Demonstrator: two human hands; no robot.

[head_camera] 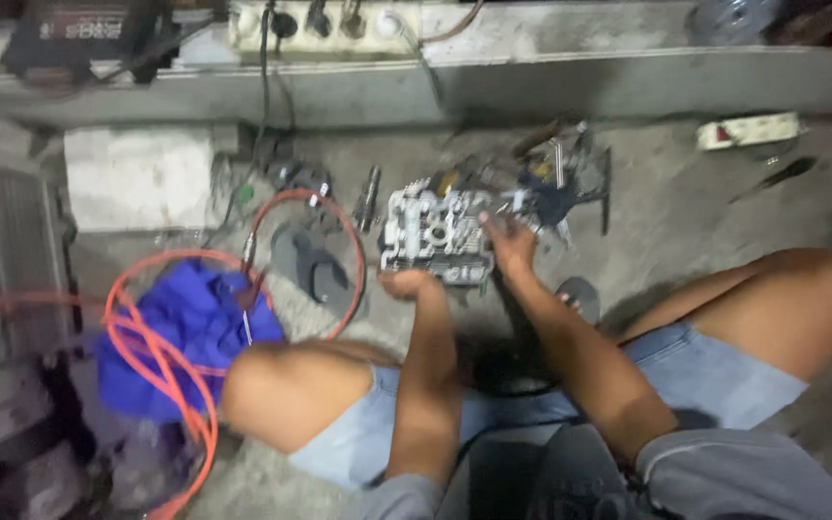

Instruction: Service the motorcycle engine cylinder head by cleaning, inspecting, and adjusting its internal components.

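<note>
- Floor of grey concrete carries everything here; the person sits on it with bare knees spread to either side, in light blue shorts.
- Blue cloth lies crumpled beside the left knee, with an orange hose looped over and around it.
- White block rests at the foot of the wall ledge, up and left of the cloth.
- Metal engine part, pale grey and ribbed with round openings, sits on the floor between the knees, straight ahead of the person.
- Dark sandal lies just left of that part, inside the hose's curve.
- Heap of dark tools lies just past the part's upper right corner.
- Left hand is closed against the part's lower left edge; blur hides whether it truly grips.
- Right hand touches the part's right side, fingers loosely bent; I cannot tell if it holds anything.
</note>
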